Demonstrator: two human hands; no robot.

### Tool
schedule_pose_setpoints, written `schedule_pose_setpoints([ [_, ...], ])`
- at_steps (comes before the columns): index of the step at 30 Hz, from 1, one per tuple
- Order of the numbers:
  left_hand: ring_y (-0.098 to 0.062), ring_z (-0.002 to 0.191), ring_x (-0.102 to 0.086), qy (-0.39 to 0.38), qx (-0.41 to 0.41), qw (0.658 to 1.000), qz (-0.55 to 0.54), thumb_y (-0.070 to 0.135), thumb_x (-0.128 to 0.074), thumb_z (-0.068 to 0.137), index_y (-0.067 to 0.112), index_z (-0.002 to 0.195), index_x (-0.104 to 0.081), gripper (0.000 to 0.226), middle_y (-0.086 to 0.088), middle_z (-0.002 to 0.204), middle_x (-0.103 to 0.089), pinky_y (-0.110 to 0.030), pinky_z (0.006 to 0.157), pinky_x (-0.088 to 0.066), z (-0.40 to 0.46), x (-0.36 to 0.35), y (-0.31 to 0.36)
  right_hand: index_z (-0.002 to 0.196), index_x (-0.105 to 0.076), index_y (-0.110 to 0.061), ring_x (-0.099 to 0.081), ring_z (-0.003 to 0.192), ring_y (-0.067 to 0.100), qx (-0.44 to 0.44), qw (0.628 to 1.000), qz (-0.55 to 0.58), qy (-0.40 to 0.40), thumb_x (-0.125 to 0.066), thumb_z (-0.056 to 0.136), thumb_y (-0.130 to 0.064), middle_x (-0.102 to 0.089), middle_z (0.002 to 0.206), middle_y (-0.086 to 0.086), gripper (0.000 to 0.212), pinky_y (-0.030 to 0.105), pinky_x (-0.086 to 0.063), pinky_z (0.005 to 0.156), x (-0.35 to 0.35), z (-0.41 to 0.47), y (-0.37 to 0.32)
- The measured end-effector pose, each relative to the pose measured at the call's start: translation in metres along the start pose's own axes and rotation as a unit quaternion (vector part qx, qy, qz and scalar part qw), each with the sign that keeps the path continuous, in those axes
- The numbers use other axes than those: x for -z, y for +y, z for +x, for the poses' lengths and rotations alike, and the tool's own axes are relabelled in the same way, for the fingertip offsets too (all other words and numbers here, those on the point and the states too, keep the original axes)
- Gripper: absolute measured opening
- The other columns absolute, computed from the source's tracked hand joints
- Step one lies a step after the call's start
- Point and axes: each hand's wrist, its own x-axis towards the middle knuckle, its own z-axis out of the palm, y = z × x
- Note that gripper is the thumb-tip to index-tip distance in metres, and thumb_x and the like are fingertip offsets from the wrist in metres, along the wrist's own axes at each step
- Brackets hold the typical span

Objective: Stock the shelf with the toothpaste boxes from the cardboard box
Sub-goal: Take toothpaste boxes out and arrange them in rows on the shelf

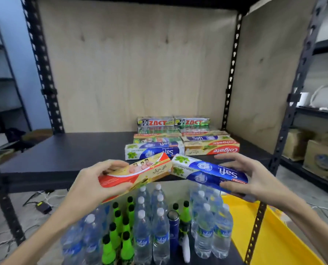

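Nearest, water bottles [160, 232] and green bottles [109, 243] stood on the lower shelf. Above them, the left hand [100, 178] was wrapped around a red and yellow toothpaste box [140, 174], while the right hand [249, 176] pinched a blue Safi box [209, 172], fingers partly spread. Beyond, on the dark shelf [67, 150], lay stacked toothpaste boxes [178, 140], perhaps in two columns, against a plywood back panel [136, 69].

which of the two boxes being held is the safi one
The blue and white Safi box in the right hand. The left hand holds a red and yellow box instead.
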Motion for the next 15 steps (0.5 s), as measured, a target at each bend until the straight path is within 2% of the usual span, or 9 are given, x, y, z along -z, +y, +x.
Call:
schedule_pose_setpoints([
  [3, 0.004, 0.100, -0.066, -0.013, -0.027, 0.999, -0.015, 0.043, -0.085, 0.071, 0.040, 0.113, -0.070, 0.045, 0.024, 0.109, -0.071, -0.014, 0.084, -0.050, 0.049, 0.009, 0.008, 0.131, -0.060, -0.031, -0.070, 0.107, 0.022, 0.015, 1.000, -0.014, -0.010, -0.081, 0.083, -0.016, -0.073, 0.118, -0.006, 0.055, 0.047, -0.060, 0.086, 0.026, 0.036, -0.010],
  [5, 0.004, 0.100, -0.067, -0.026, -0.050, 0.998, -0.003, 0.046, -0.082, 0.074, 0.041, 0.114, -0.069, 0.042, 0.027, 0.109, -0.071, -0.018, 0.086, -0.051, 0.086, 0.009, 0.005, 0.131, -0.059, -0.033, -0.069, 0.108, 0.018, 0.021, 0.999, -0.028, -0.013, -0.080, 0.084, -0.021, -0.072, 0.121, -0.009, 0.053, 0.048, -0.060, 0.086, 0.040, 0.065, -0.006],
  [7, 0.004, 0.100, -0.067, -0.046, -0.051, 0.998, 0.016, 0.053, -0.077, 0.077, 0.048, 0.115, -0.066, 0.040, 0.028, 0.110, -0.070, -0.024, 0.088, -0.054, 0.127, 0.006, -0.005, 0.131, -0.058, -0.037, -0.068, 0.113, 0.011, 0.026, 0.998, -0.050, -0.012, -0.080, 0.085, -0.028, -0.072, 0.122, -0.012, 0.052, 0.049, -0.057, 0.094, 0.053, 0.099, 0.003],
  [9, 0.006, 0.101, -0.065, -0.063, -0.052, 0.995, 0.057, 0.070, -0.067, 0.076, 0.056, 0.116, -0.062, 0.042, 0.027, 0.113, -0.069, -0.030, 0.093, -0.054, 0.168, -0.002, -0.020, 0.131, -0.055, -0.043, -0.065, 0.117, 0.006, 0.033, 0.995, -0.090, -0.011, -0.079, 0.085, -0.042, -0.071, 0.123, -0.018, 0.052, 0.052, -0.044, 0.109, 0.063, 0.134, 0.018],
  [11, 0.003, 0.105, -0.063, -0.070, -0.059, 0.990, 0.110, 0.090, -0.049, 0.070, 0.064, 0.115, -0.056, 0.052, 0.028, 0.115, -0.067, -0.042, 0.101, -0.049, 0.208, -0.016, -0.040, 0.133, -0.050, -0.051, -0.058, 0.123, -0.002, 0.024, 0.989, -0.145, -0.011, -0.074, 0.084, -0.057, -0.066, 0.124, -0.029, 0.055, 0.055, -0.023, 0.119, 0.073, 0.170, 0.036],
  [13, -0.002, 0.111, -0.060, -0.082, -0.057, 0.983, 0.155, 0.095, -0.039, 0.069, 0.069, 0.112, -0.052, 0.052, 0.031, 0.116, -0.062, -0.046, 0.107, -0.041, 0.242, -0.031, -0.053, 0.132, -0.048, -0.057, -0.050, 0.127, -0.010, 0.014, 0.981, -0.195, -0.012, -0.071, 0.087, -0.055, -0.061, 0.127, -0.036, 0.051, 0.046, -0.008, 0.117, 0.080, 0.204, 0.051],
  [15, -0.004, 0.119, -0.054, -0.089, -0.047, 0.974, 0.201, 0.082, -0.045, 0.080, 0.058, 0.121, -0.053, 0.048, 0.027, 0.124, -0.061, -0.039, 0.108, -0.029, 0.272, -0.049, -0.064, 0.132, -0.048, -0.059, -0.044, 0.131, -0.007, 0.009, 0.970, -0.244, -0.009, -0.068, 0.092, -0.048, -0.056, 0.133, -0.037, 0.046, 0.036, -0.007, 0.107, 0.086, 0.235, 0.065],
])
